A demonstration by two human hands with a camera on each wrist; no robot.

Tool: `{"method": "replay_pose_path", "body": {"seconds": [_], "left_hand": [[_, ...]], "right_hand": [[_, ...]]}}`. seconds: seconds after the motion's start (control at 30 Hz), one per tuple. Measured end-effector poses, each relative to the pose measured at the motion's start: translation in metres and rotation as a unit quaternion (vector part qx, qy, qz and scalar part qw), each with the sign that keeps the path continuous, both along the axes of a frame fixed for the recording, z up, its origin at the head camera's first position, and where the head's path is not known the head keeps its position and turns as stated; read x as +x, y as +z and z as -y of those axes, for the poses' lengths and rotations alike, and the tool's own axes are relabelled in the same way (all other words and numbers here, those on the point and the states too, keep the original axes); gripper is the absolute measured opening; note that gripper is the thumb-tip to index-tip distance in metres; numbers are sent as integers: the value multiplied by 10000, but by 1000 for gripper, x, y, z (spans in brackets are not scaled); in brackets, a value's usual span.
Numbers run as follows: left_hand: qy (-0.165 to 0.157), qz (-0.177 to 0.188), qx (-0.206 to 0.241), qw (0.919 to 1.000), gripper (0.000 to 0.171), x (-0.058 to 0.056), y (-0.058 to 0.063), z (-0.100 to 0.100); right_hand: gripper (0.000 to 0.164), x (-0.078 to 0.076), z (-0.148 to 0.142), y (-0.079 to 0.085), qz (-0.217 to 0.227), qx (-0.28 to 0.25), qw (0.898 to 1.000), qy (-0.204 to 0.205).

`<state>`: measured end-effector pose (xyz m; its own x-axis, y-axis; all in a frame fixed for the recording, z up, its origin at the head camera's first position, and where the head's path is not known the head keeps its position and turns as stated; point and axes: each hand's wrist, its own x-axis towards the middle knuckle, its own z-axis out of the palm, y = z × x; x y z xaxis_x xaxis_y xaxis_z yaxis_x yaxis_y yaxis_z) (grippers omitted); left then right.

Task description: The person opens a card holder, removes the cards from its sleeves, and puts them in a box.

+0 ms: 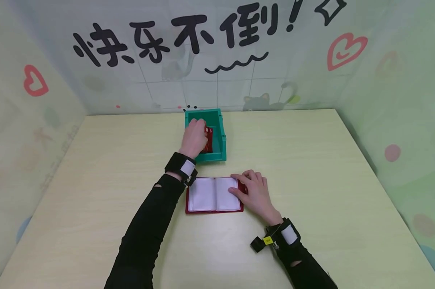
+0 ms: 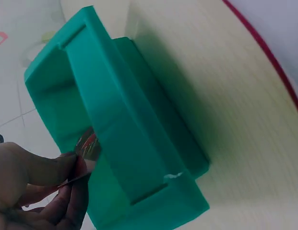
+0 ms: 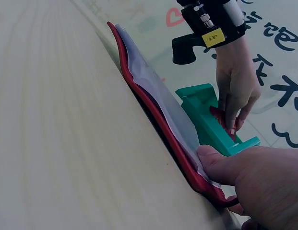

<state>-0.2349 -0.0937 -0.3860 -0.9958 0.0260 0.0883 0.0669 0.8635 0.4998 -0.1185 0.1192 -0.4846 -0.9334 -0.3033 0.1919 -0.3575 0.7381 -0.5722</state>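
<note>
The left hand (image 1: 194, 138) reaches into a teal plastic bin (image 1: 222, 150) and pinches a small flat red packet (image 1: 210, 140) between thumb and fingers. In the left wrist view, the packet (image 2: 86, 152) looks shiny and partly dips behind the bin's wall. An open notebook (image 1: 202, 194) with blank white pages and a dark red cover lies in front of the bin. At its right edge, the right hand (image 1: 257, 194) grips the cover and pages. The right wrist view has the thumb (image 3: 213, 160) on top of the page, with the other fingers mostly hidden beneath the cover.
A pale wooden table (image 1: 329, 172) carries the bin and notebook. Behind it stands a printed backdrop (image 1: 138, 90) with black lettering, and patterned panels flank both sides. Black camera bands are strapped round both wrists.
</note>
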Motion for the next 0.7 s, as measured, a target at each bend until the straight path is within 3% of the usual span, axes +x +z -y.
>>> {"method": "replay_pose_path", "body": {"seconds": [0.1,0.23,0.43,0.57,0.63,0.7], "left_hand": [[-138,-145,-749,9970,20,-1,-5,-2],[-3,-255,-1656,9859,13,-3,-9,-3],[138,103,-2606,9653,17,-3,-11,-1],[153,282,-2684,9628,20,-2,-15,1],[120,243,-2517,9674,20,1,-17,2],[67,128,-2115,9773,19,6,-17,4]], "right_hand": [[45,0,0,0,19,0,10000,4],[45,1,0,0,35,-13,10000,11],[45,2,0,1,85,-1,10000,0],[46,2,1,2,98,2,10000,-9],[46,2,1,3,91,1,10000,-9],[46,2,1,3,99,-14,9999,-6]]}}
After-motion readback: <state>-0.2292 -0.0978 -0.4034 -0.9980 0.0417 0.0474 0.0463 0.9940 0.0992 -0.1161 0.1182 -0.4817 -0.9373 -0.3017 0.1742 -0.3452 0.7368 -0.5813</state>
